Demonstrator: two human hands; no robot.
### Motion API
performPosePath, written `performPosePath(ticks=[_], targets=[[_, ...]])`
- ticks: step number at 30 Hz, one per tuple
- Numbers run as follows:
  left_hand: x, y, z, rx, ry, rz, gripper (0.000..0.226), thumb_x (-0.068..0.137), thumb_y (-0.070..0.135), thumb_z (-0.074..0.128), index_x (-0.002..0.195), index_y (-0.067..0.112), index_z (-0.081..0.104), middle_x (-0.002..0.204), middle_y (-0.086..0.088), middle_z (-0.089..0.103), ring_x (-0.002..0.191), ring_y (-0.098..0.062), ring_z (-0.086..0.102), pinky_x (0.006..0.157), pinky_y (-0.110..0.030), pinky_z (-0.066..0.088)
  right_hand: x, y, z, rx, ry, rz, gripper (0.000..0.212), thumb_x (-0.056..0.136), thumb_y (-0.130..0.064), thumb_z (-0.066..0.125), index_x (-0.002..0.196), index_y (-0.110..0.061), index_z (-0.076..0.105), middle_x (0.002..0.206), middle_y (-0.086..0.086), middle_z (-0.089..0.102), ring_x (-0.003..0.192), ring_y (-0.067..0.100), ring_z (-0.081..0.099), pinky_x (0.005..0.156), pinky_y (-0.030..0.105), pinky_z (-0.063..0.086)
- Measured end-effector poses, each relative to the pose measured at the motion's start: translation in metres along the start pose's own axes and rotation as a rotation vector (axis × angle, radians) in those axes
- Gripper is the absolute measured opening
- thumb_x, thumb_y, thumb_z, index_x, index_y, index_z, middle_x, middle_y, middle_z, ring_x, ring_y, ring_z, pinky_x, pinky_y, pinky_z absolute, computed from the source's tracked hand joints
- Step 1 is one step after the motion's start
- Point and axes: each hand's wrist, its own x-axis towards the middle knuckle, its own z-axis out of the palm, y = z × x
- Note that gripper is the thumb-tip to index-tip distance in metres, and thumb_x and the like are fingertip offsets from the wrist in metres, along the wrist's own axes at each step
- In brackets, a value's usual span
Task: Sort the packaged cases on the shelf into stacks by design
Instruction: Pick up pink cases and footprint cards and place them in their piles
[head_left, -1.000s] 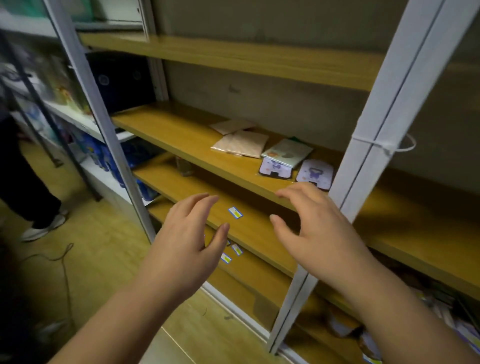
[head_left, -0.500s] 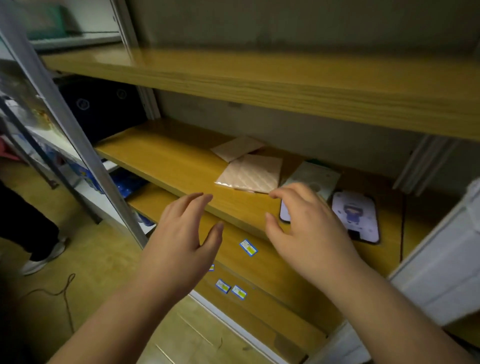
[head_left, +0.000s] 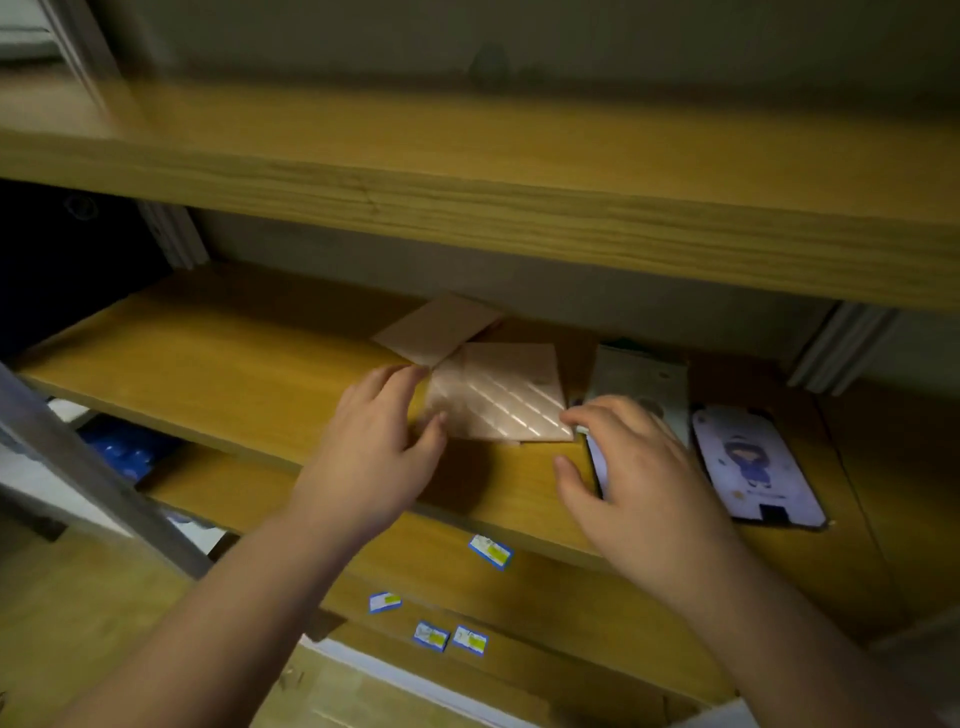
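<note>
A yellow wooden shelf (head_left: 218, 364) spans mid-frame, dim. Just ahead of both hands lies a glossy pink quilted case (head_left: 496, 392), squarish and flat. The left hand (head_left: 374, 457) and right hand (head_left: 639, 478) flank its near corners, fingers loosely spread, gripping nothing. Right of it lies a smooth lilac cartoon case (head_left: 756, 465), long axis pointing away.

— Where is this, a home?
— More like a shop's stockroom. Wooden shelf boards (head_left: 218, 358) sit tier over tier on pale metal uprights (head_left: 93, 483).
— What marks it as retail?
— Small blue and yellow price labels (head_left: 490, 552) stuck along the shelf edges, and packaged phone cases (head_left: 756, 462) lying flat on the board, some in plain pinkish sleeves (head_left: 498, 395).
</note>
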Motion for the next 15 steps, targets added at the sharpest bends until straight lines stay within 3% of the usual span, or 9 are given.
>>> performPosePath(ticks=[3, 7, 11, 15], targets=[[0.038, -0.022, 0.01, 0.051, -0.073, -0.033, 0.056, 0.093, 0.043, 0.058, 0.142, 0.017, 0.05, 0.139, -0.009, 0.055, 0.128, -0.031, 0.045, 0.103, -0.038, 0.037, 0.008, -0.008, 0.011, -0.049, 0.029, 0.068, 0.038, 0.092, -0.041, 0.056, 0.128, -0.027, 0.058, 0.127, -0.009, 0.055, 0.116, 0.013, 0.051, 0.091, 0.035, 0.047], [0.096, -0.041, 0.023, 0.206, -0.192, -0.093, 0.072, 0.089, 0.066, 0.051, 0.139, 0.014, 0.053, 0.135, -0.016, 0.059, 0.121, -0.039, 0.053, 0.098, -0.04, 0.044, 0.009, -0.016, 0.022, -0.066, 0.071, 0.136, 0.04, 0.092, -0.04, 0.058, 0.13, -0.027, 0.058, 0.128, -0.011, 0.055, 0.114, 0.002, 0.043, 0.088, 0.023, 0.033], [0.146, -0.054, 0.039, 0.257, -0.401, -0.193, 0.091, 0.087, 0.08, 0.031, 0.155, 0.02, 0.03, 0.157, -0.014, 0.04, 0.139, -0.039, 0.041, 0.109, -0.043, 0.038, 0.011, -0.019, 0.033, -0.08, 0.081, 0.185, 0.04, 0.093, -0.041, 0.057, 0.132, -0.03, 0.055, 0.129, -0.014, 0.052, 0.107, -0.01, 0.029, 0.088, 0.019, 0.029], [0.162, -0.063, 0.05, 0.142, -0.433, -0.178, 0.1, 0.074, 0.089, 0.035, 0.156, 0.032, 0.026, 0.161, -0.006, 0.037, 0.142, -0.038, 0.039, 0.111, -0.044, 0.037, 0.009, -0.027, 0.04, -0.079, 0.093, 0.219, 0.04, 0.094, -0.044, 0.054, 0.132, -0.032, 0.053, 0.127, -0.016, 0.05, 0.107, -0.009, 0.031, 0.089, 0.022, 0.033]])
